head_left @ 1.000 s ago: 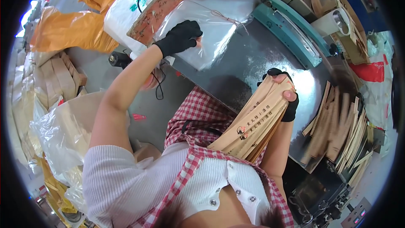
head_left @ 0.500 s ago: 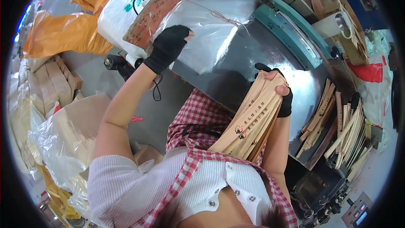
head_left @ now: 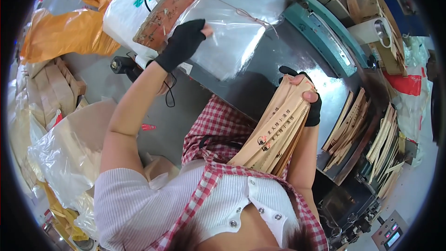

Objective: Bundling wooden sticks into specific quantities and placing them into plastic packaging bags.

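My right hand (head_left: 304,97), in a black fingerless glove, grips a fanned bundle of long, narrow tan paper sleeves (head_left: 269,128) by its upper end. Dark print runs along the sleeves, and their lower ends reach my checked apron. The thumb lies across the front of the bundle. My left hand (head_left: 186,42), gloved the same way, is curled over the left side of a stack of clear plastic bags (head_left: 227,49) on the dark tabletop. Its bare fingertips point right. Whatever may be in its fingers is hidden.
A teal bar-shaped machine (head_left: 320,35) stands behind the bags. Several narrow tan strips (head_left: 346,130) lie at the right, with another pile (head_left: 385,148) beyond. An orange board (head_left: 174,7) edges the table's far left. A plastic-covered bundle (head_left: 74,148) sits at the left.
My left hand has shifted slightly up and left over the bags. The right hand keeps its hold on the sleeves. The strips at the right lie somewhat differently, and the view has shifted slightly.
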Demonstrator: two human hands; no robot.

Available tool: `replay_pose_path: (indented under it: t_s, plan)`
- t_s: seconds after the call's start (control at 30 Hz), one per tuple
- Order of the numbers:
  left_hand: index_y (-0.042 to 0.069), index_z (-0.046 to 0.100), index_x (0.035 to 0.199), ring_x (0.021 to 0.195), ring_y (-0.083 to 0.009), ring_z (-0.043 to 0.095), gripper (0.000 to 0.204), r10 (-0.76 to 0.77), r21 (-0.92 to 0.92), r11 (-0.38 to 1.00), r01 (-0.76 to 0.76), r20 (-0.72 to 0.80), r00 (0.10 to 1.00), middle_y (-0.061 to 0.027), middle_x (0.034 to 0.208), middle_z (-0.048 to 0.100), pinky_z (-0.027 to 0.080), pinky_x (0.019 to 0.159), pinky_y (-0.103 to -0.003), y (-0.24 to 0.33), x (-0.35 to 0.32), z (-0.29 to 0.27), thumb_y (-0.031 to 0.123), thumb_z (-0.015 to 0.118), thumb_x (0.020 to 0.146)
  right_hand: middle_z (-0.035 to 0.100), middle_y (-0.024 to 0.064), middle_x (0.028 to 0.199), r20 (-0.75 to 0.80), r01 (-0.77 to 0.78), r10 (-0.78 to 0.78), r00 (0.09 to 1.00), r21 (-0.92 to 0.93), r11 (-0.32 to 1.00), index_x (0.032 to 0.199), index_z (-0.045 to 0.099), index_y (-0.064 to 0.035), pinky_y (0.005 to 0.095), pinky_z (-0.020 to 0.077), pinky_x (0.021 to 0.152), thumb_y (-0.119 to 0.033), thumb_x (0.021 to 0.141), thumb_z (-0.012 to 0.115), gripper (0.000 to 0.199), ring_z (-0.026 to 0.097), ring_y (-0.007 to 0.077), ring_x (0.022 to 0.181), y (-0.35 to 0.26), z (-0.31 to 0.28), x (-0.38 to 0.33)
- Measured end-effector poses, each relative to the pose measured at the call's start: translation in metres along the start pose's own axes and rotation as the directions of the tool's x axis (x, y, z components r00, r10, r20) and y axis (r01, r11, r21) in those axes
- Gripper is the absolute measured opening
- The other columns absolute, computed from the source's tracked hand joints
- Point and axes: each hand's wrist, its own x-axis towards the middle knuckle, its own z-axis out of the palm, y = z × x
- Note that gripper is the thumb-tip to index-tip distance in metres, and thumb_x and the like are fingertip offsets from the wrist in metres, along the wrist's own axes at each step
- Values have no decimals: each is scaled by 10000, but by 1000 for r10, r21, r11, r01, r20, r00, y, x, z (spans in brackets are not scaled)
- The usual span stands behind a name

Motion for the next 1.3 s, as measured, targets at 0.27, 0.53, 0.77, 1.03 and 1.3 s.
replay_pose_path:
  t_s: [0.27, 0.53, 0.77, 1.03, 1.3]
  plan:
    - [3, 688, 874, 752, -74, 590, 195, -131, -479, 863, 158, 90, 987, -15, 794, 669, 461, 679, -243, 59, -13, 60, 171, 594, 901, 605, 172, 1056, 214, -201, 190, 958, 29, 979, 992, 610, 3, 359, 490, 865, -291, 608, 715, 494, 602, 282, 948, 15, 23, 37]
    - [11, 616, 859, 713, -88, 531, 188, -214, -450, 872, 193, 5, 977, 9, 756, 582, 450, 669, -257, 67, -38, 73, 170, 549, 933, 626, 198, 964, 143, -215, 219, 965, -42, 976, 913, 600, 17, 377, 508, 833, -293, 590, 681, 456, 615, 301, 915, 17, 40, 51]
    - [70, 527, 839, 647, -126, 552, 236, -415, -981, 134, 141, 73, 907, 3, 719, 561, 451, 559, -306, 41, -34, 60, 243, 460, 985, 618, 188, 927, 75, -188, 185, 980, 38, 981, 932, 583, -1, 391, 537, 723, -299, 607, 678, 452, 626, 291, 800, 22, 4, 34]
    - [35, 549, 875, 711, -377, 590, 92, 204, 89, 979, -184, -476, 856, -179, 770, 583, 463, 605, -396, 125, -5, 98, 118, 576, 904, 582, 186, 1122, -17, 125, -124, 992, 82, 989, 936, 604, 7, 377, 507, 841, -331, 603, 697, 484, 599, 288, 989, -8, -5, -23]
    - [106, 550, 856, 578, -178, 602, 112, 692, 245, 595, -765, 327, 644, -28, 703, 541, 459, 469, -309, 232, -32, 111, 217, 565, 857, 598, 121, 1010, 140, 256, -276, 951, 146, 956, 1130, 540, -29, 332, 492, 822, -140, 756, 678, 414, 602, 208, 906, 28, -45, 5]
